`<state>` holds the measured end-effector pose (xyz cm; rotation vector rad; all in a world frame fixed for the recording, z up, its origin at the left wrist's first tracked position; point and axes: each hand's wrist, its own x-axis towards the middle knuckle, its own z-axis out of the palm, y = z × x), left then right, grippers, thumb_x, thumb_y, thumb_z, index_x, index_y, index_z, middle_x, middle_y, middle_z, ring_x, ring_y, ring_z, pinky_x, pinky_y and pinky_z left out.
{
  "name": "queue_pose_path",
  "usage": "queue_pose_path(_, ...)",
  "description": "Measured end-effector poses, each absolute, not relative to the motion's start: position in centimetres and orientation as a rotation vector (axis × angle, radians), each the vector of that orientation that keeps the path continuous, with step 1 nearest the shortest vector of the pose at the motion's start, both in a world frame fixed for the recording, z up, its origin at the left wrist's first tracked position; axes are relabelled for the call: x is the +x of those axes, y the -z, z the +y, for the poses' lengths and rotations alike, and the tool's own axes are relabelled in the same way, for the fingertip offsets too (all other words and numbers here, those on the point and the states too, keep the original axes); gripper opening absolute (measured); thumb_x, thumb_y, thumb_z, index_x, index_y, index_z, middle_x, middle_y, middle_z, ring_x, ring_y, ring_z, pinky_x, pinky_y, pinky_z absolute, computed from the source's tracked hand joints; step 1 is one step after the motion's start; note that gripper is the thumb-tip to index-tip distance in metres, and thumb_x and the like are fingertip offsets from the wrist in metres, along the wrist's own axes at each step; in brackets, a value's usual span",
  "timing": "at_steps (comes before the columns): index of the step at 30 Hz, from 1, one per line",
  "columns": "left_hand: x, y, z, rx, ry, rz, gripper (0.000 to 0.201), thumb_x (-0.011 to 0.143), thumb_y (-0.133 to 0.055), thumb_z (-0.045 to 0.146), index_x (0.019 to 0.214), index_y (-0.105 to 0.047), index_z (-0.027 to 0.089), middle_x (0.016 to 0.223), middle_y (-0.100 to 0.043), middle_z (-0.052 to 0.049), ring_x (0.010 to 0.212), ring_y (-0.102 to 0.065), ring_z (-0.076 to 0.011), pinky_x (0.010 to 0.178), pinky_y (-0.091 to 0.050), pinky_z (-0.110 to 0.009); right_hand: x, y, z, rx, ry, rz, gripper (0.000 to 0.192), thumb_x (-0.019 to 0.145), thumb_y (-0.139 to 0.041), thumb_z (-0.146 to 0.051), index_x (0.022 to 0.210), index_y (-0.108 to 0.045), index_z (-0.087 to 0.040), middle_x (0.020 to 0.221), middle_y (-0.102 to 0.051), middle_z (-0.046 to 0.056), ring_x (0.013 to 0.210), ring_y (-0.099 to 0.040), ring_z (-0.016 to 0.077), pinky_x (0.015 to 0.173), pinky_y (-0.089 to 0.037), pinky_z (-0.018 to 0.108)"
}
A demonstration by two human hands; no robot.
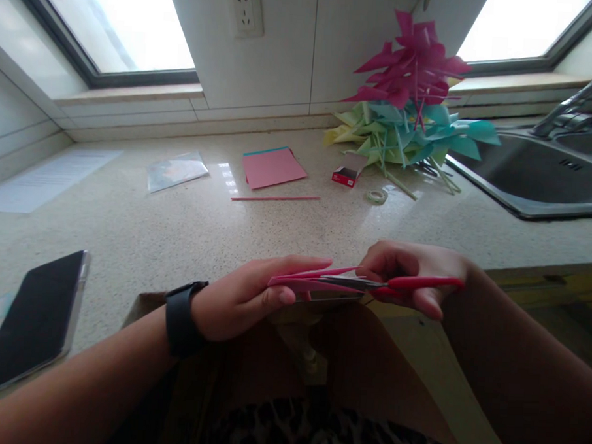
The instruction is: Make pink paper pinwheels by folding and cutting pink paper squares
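My left hand, with a dark band on the wrist, holds a folded piece of pink paper between thumb and fingers. In my right hand is a pair of scissors with red handles, thumb and fingers around the loops. The blades point left and lie between the layers of the paper. Both hands are in front of the counter's near edge, above my lap. A thin pink stick lies on the counter beyond them, below a stack of square pink paper with a blue edge showing.
Behind my hands, the counter holds a small red box, a tape roll and paper pinwheels in pink, teal and yellow. A sink is at right. Leftward lie a tablet, a plastic packet and a printed sheet.
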<state>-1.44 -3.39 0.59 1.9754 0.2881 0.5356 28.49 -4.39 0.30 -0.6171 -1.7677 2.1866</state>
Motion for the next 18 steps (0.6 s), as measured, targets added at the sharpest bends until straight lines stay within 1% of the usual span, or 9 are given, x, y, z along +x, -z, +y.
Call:
queue_pose_path(3,-1.5,-0.7,-3.3,1.968,-0.578,0.298,0.05,0.102,-0.048,0.045,0.147,-0.051,0.025,0.144,-0.06,-0.011,0.128,-0.057,-0.0289,0.108,-0.042,-0.041,29.5,-0.2,-4.6,-0.521,-2.161,-1.732,0.059,0.06,-0.09,-0.057,0.062,-0.048,-0.015,0.053,-0.045,-0.009,0.04,-0.031,0.0006,0.033,-0.016,0.016)
queue_pose_path(5,-1.5,-0.7,-3.2,1.958,-0.608,0.301,0.048,0.1,-0.052,0.044,0.145,-0.054,0.026,0.139,-0.064,-0.011,0.12,-0.062,-0.0283,0.101,-0.048,-0.04,30.8,0.3,-4.7,-0.523,-2.175,-1.738,0.057,0.062,-0.09,-0.056,0.065,-0.05,-0.015,0.055,-0.046,-0.009,0.042,-0.03,0.0006,0.034,-0.016,0.016)
queue_pose_path(7,-1.6,-0.5,-2.9,1.952,-0.632,0.304,0.048,0.098,-0.059,0.041,0.143,-0.056,0.026,0.126,-0.07,-0.012,0.105,-0.068,-0.0255,0.09,-0.053,-0.037,32.3,1.3,-4.8,-0.543,-2.144,-1.683,0.06,0.056,-0.09,-0.059,0.075,-0.056,-0.014,0.06,-0.047,-0.009,0.044,-0.031,0.0008,0.035,-0.016,0.015)
queue_pose_path(8,-1.7,-0.4,-2.8,1.951,-0.648,0.306,0.049,0.096,-0.062,0.039,0.143,-0.056,0.025,0.118,-0.073,-0.011,0.099,-0.069,-0.0243,0.087,-0.054,-0.036,33.0,1.9,-4.8,-0.489,-2.12,-1.649,0.061,0.057,-0.09,-0.06,0.082,-0.058,-0.014,0.062,-0.048,-0.009,0.043,-0.03,0.0001,0.035,-0.015,0.015)
queue_pose_path(9,-1.7,-0.3,-2.7,1.949,-0.665,0.308,0.049,0.095,-0.064,0.036,0.142,-0.057,0.025,0.112,-0.075,-0.01,0.096,-0.069,-0.0235,0.085,-0.055,-0.036,33.5,2.4,-4.8,-0.426,-2.087,-1.624,0.059,0.063,-0.087,-0.06,0.089,-0.06,-0.014,0.065,-0.049,-0.009,0.043,-0.03,0.0,0.035,-0.015,0.015)
queue_pose_path(10,-1.8,-0.1,-2.6,1.946,-0.686,0.31,0.049,0.094,-0.066,0.033,0.141,-0.058,0.026,0.107,-0.076,-0.009,0.095,-0.069,-0.0232,0.085,-0.056,-0.036,33.8,2.9,-4.8,-0.398,-2.052,-1.598,0.06,0.066,-0.084,-0.063,0.092,-0.06,-0.015,0.066,-0.049,-0.009,0.043,-0.028,-0.0002,0.035,-0.013,0.015)
queue_pose_path(11,-1.9,0.0,-2.6,1.94,-0.709,0.311,0.048,0.093,-0.067,0.031,0.14,-0.059,0.026,0.105,-0.076,-0.009,0.095,-0.07,-0.0229,0.086,-0.056,-0.036,34.0,3.2,-4.8,-0.371,-2.027,-1.584,0.058,0.069,-0.083,-0.062,0.094,-0.061,-0.015,0.067,-0.05,-0.008,0.043,-0.027,-0.0003,0.035,-0.013,0.014)
queue_pose_path(14,-2.0,0.2,-2.7,1.889,-0.755,0.333,0.049,0.091,-0.07,0.024,0.139,-0.061,0.028,0.103,-0.077,-0.007,0.089,-0.071,-0.0204,0.08,-0.058,-0.032,33.8,3.5,-4.7,-0.373,-2.038,-1.579,0.056,0.069,-0.085,-0.058,0.096,-0.063,-0.014,0.071,-0.052,-0.007,0.044,-0.029,-0.0002,0.034,-0.014,0.014)
queue_pose_path(18,-2.0,0.3,-3.0,1.827,-0.779,0.36,0.049,0.089,-0.073,0.021,0.136,-0.063,0.03,0.098,-0.078,-0.006,0.082,-0.072,-0.0177,0.072,-0.059,-0.027,33.2,2.7,-4.2,-0.43,-2.095,-1.597,0.056,0.065,-0.087,-0.057,0.089,-0.063,-0.012,0.066,-0.048,-0.008,0.045,-0.032,0.0007,0.034,-0.015,0.015)
